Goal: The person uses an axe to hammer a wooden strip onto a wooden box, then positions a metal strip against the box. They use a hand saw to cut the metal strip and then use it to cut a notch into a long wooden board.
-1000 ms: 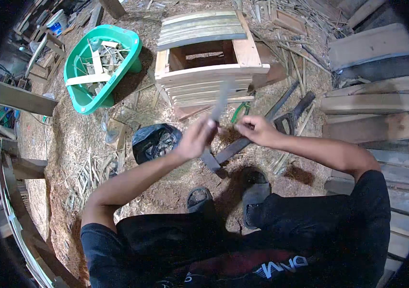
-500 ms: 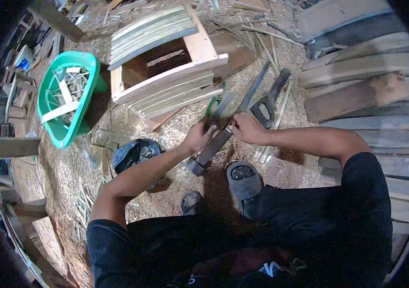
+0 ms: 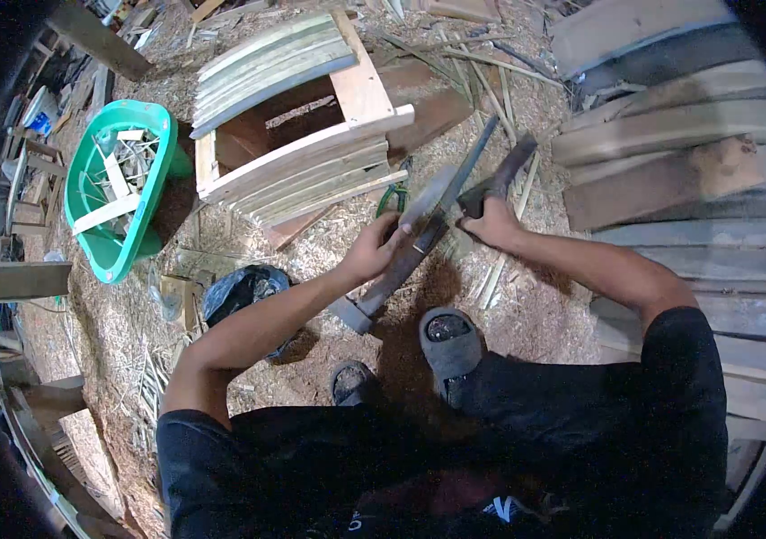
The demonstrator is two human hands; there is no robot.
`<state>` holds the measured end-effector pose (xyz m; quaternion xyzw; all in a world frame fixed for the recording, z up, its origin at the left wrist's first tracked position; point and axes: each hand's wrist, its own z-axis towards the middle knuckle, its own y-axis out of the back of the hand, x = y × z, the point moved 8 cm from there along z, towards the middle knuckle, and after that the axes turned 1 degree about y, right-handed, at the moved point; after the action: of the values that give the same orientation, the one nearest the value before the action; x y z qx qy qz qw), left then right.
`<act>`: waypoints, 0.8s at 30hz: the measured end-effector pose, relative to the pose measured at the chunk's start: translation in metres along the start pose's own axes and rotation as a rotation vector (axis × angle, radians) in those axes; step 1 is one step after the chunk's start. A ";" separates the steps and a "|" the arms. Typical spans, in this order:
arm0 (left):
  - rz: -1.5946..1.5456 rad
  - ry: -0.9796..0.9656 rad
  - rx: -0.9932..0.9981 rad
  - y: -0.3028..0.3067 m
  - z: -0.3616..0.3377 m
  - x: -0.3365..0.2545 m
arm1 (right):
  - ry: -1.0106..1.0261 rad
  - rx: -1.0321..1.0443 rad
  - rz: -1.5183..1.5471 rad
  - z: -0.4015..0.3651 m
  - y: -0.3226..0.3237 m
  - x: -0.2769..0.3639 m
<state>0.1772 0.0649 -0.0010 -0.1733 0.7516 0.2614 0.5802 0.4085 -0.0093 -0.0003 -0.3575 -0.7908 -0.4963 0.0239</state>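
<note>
My left hand (image 3: pixel 376 249) is closed around a thin, pale grey flat strip (image 3: pixel 429 195), blurred at its upper end. Beneath it a dark wooden bar (image 3: pixel 392 286) lies slanted, with a blocky end near my feet. My right hand (image 3: pixel 497 223) has its fingers wrapped round the dark handle of a handsaw (image 3: pixel 510 166); part of the handle is hidden by the hand. A long narrow dark bar (image 3: pixel 473 162) lies between the hands and runs away from me. Green-handled pliers (image 3: pixel 392 198) rest just beyond my left hand.
A slatted wooden box frame (image 3: pixel 369 94) stands ahead. To its left is a green tub (image 3: pixel 167 135) of wood scraps. A black plastic bag (image 3: pixel 243 292) sits near my left forearm. Boards (image 3: pixel 670 193) line the right side. Shavings and thin sticks cover the ground.
My right hand has left the spot beside my left hand, moved right and closed on the handsaw handle. The left hand still holds the grey strip.
</note>
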 end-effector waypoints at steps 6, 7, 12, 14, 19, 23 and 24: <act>-0.231 -0.070 -0.089 0.031 -0.005 -0.085 | 0.239 -0.599 0.877 -0.003 0.058 0.028; -0.289 -0.075 -0.108 0.039 -0.008 -0.104 | 0.272 -0.601 0.984 -0.011 0.077 0.054; -0.494 0.009 -0.150 0.097 -0.017 -0.195 | 0.695 -0.660 1.177 -0.069 0.209 0.182; -0.588 -0.017 -0.254 0.133 -0.030 -0.241 | 0.821 -0.581 1.153 -0.096 0.244 0.240; -1.393 -0.177 -0.435 0.240 -0.098 -0.356 | 0.863 -0.351 1.193 -0.199 0.300 0.385; -1.562 -0.364 -0.615 0.310 -0.188 -0.470 | 0.916 -0.141 1.155 -0.295 0.332 0.493; -1.558 -0.403 -0.672 0.318 -0.216 -0.505 | 0.874 -0.060 1.204 -0.318 0.339 0.513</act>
<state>-0.0363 0.1706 0.5877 -0.7506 0.1851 0.0239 0.6338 0.1263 0.0984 0.6226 -0.4991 -0.3629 -0.5157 0.5944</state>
